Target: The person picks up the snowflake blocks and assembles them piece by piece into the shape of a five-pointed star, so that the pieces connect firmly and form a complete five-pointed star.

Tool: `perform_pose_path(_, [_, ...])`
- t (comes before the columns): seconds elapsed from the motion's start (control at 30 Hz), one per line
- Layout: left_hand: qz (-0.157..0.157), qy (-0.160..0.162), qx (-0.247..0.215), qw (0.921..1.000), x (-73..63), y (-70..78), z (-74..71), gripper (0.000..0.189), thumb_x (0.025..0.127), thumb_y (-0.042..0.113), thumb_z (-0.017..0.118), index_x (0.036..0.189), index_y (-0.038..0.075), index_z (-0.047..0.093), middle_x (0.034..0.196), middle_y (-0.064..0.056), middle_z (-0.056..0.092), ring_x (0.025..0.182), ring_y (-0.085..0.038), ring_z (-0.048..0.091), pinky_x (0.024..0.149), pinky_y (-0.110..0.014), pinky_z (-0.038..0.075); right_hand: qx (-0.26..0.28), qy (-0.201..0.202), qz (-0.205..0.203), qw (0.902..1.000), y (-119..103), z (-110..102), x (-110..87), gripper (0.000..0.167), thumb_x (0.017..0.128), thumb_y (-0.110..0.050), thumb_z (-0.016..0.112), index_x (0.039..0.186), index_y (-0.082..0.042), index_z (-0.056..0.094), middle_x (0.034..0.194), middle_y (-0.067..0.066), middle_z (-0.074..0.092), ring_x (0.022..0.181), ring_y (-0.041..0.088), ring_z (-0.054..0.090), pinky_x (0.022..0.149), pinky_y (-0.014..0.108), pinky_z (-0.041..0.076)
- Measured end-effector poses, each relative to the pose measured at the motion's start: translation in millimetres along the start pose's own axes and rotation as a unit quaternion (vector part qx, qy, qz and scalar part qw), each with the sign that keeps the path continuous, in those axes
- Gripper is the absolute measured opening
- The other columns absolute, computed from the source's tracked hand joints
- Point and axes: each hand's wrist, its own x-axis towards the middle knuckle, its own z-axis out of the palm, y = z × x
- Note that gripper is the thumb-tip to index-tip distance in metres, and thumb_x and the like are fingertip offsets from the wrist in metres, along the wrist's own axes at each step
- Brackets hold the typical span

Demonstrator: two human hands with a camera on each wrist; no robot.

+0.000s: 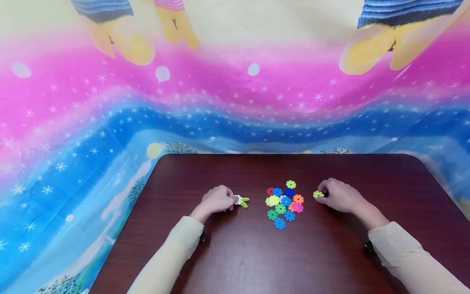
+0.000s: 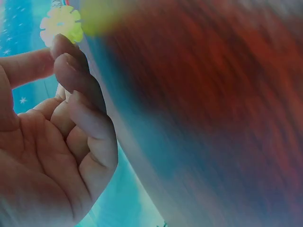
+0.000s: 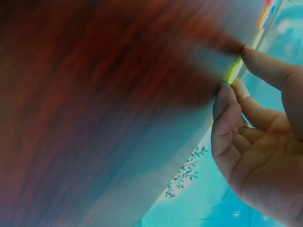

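Observation:
In the head view my left hand (image 1: 219,199) pinches a white notched snowflake disc (image 1: 238,199), with yellow-green discs (image 1: 244,202) joined at an angle on its right side. The left wrist view shows a pale yellow-white disc (image 2: 60,24) at the fingertips, beside a blurred yellow-green shape (image 2: 98,17). On the other side of the pile, my right hand (image 1: 339,195) holds a single yellow-green snowflake disc (image 1: 318,194) between thumb and fingers. That disc appears nearly edge-on in the right wrist view (image 3: 234,72), low over or touching the table; I cannot tell which.
Between the hands lies a loose pile of notched discs (image 1: 280,208) in blue, green, orange, pink, red and yellow, some overlapping. They rest on a dark reddish-brown table (image 1: 235,257). A printed pink and blue cloth (image 1: 235,106) hangs behind the table's far edge.

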Motion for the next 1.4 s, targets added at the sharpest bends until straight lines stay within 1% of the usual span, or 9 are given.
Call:
perform_pose_path(0.17, [0.0,0.02,0.043,0.9989,-0.3,-1.4,-0.9,0.028,0.096,0.047,0.066,0.078,0.027,0.071,0.063,0.014,0.066,0.066,-0.013,0.06,0.063,-0.038,0.048,0.026,-0.007,0.014,0.9995,0,0,3.0,0.038,0.089,-0.025,0.083,0.112,-0.002,0.064,0.096,0.008,0.064,0.079,0.021,0.057,0.072,0.045,0.055])
perform_pose_path(0.37, [-0.006,0.03,0.061,0.9977,-1.7,-1.8,-4.8,0.023,0.092,0.047,0.07,0.081,0.027,0.071,0.072,0.013,0.065,0.071,-0.014,0.06,0.062,-0.039,0.049,0.046,0.0,0.002,0.999,-2,-1,1.4,0.034,0.089,-0.021,0.083,0.111,-0.007,0.061,0.092,0.003,0.063,0.075,0.018,0.056,0.069,0.041,0.053])
perform_pose_path(0.5, [-0.004,0.065,0.092,0.9936,-1.4,2.3,-7.8,0.02,0.094,0.044,0.069,0.084,0.027,0.069,0.079,0.01,0.063,0.072,-0.017,0.059,0.062,-0.04,0.049,0.053,0.005,-0.012,0.9985,-2,-1,-0.1,0.032,0.09,-0.017,0.083,0.114,-0.008,0.063,0.092,0.001,0.065,0.077,0.018,0.058,0.071,0.042,0.054])
perform_pose_path(0.57, [0.009,0.089,0.11,0.9899,-1.8,8.3,-8.8,0.017,0.096,0.041,0.068,0.086,0.027,0.068,0.079,0.01,0.063,0.071,-0.018,0.06,0.061,-0.041,0.049,0.057,0.007,-0.018,0.9982,-1,-1,-0.9,0.032,0.09,-0.016,0.082,0.115,-0.009,0.064,0.093,0.001,0.065,0.079,0.018,0.059,0.073,0.043,0.055])
perform_pose_path(0.67, [0.053,0.111,0.129,0.984,-2.7,23.4,-8.7,0.013,0.096,0.038,0.067,0.089,0.027,0.07,0.077,0.011,0.065,0.069,-0.019,0.061,0.058,-0.04,0.05,0.064,0.012,-0.025,0.9975,-1,0,-2.2,0.031,0.09,-0.014,0.082,0.117,-0.01,0.066,0.094,0.0,0.066,0.082,0.018,0.06,0.075,0.044,0.056])
perform_pose_path(0.8, [0.12,0.098,0.133,0.979,-1.2,49.5,-1.8,0.014,0.096,0.037,0.069,0.096,0.024,0.073,0.076,0.013,0.066,0.068,-0.014,0.062,0.056,-0.036,0.051,0.069,0.025,-0.032,0.9968,-1,1,-3.3,0.03,0.091,-0.011,0.081,0.117,-0.012,0.068,0.096,0.0,0.067,0.086,0.019,0.062,0.077,0.047,0.058])
perform_pose_path(0.93, [0.154,0.072,0.156,0.973,4.8,69.3,12.2,0.02,0.096,0.038,0.071,0.106,0.021,0.076,0.088,0.01,0.069,0.074,-0.009,0.062,0.06,-0.032,0.052,0.068,0.03,-0.035,0.9966,-2,2,-3.1,0.029,0.092,-0.01,0.08,0.119,-0.014,0.07,0.096,-0.001,0.068,0.085,0.019,0.062,0.076,0.046,0.058])
perform_pose_path(1.07, [0.177,0.061,0.197,0.9625,13.3,80.8,27.2,0.026,0.095,0.041,0.073,0.111,0.021,0.077,0.098,0.007,0.069,0.079,-0.01,0.063,0.059,-0.031,0.053,0.071,0.038,-0.036,0.9961,-3,2,-4.7,0.027,0.093,-0.01,0.079,0.118,-0.015,0.071,0.095,-0.001,0.067,0.084,0.018,0.062,0.076,0.045,0.058])
perform_pose_path(1.4, [0.198,0.049,0.263,0.9429,25.3,91.3,50.2,0.036,0.094,0.054,0.071,0.105,0.02,0.073,0.085,0.006,0.059,0.073,-0.01,0.058,0.051,-0.03,0.046,0.091,0.07,-0.034,0.9928,-17,-6,-13.8,0.022,0.094,-0.013,0.078,0.115,-0.01,0.072,0.093,-0.001,0.068,0.082,0.017,0.062,0.075,0.041,0.057])
